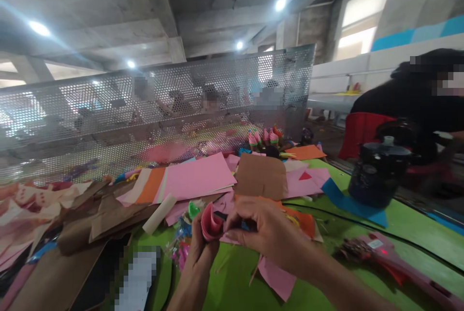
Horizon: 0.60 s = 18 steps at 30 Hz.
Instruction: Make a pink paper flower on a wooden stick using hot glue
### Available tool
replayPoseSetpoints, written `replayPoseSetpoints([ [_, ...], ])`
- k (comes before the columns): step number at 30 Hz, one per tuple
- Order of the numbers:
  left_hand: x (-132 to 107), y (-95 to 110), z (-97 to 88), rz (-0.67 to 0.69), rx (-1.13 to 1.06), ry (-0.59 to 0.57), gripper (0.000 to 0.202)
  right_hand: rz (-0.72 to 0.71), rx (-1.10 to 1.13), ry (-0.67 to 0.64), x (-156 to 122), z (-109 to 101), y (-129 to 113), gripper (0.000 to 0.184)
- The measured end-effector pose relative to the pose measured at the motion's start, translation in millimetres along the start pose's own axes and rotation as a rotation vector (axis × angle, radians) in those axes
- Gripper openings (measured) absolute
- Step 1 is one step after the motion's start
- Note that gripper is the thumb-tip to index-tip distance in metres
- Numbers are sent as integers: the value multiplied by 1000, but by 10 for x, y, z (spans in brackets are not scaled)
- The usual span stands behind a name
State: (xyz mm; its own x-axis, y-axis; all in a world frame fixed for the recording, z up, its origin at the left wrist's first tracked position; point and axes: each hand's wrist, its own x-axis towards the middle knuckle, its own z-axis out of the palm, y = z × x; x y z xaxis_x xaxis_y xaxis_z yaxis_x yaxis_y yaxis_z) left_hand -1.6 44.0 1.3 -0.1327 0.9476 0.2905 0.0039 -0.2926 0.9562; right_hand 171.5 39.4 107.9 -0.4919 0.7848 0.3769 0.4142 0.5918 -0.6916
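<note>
My left hand (203,248) is closed round a pink sheet rolled into a cup-like curl (209,226), which looks like foam or paper. Beside its open edge, my right hand (250,221) has thumb and fingers pinched together. A small dark piece (220,215) shows between that pinch and the roll; its kind is too blurred to tell. Just behind my left hand are a bright green piece (194,209) and some crinkled clear wrapping with coloured bits (181,243). Under my right forearm lies a pink sheet (277,277) on the green table (232,284).
A pink glue gun (384,251) with a red light lies right, near a black cable (362,226) and a dark bucket (377,175). Pink sheets (197,178), brown cardboard (261,175) and a white roll (159,213) lie ahead. A phone (137,277) is front left. A perforated metal screen (159,117) stands behind; a person sits right.
</note>
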Motion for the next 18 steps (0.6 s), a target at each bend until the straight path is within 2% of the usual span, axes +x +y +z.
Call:
replayPoseSetpoints([
  [2, -2, 20, 19, 35, 6, 1, 54, -73, -34, -9, -38, 65, 4, 6],
  [5, -43, 51, 39, 62, -15, -61, 53, -160, -168, 8, -61, 188, 52, 11],
  [11, -108, 138, 29, 67, -28, -176, 53, -213, -441, 42, -52, 347, 179, 8],
  [18, -81, 133, 54, 88, -116, -149, 54, -172, -351, 71, -67, 347, 169, 8],
])
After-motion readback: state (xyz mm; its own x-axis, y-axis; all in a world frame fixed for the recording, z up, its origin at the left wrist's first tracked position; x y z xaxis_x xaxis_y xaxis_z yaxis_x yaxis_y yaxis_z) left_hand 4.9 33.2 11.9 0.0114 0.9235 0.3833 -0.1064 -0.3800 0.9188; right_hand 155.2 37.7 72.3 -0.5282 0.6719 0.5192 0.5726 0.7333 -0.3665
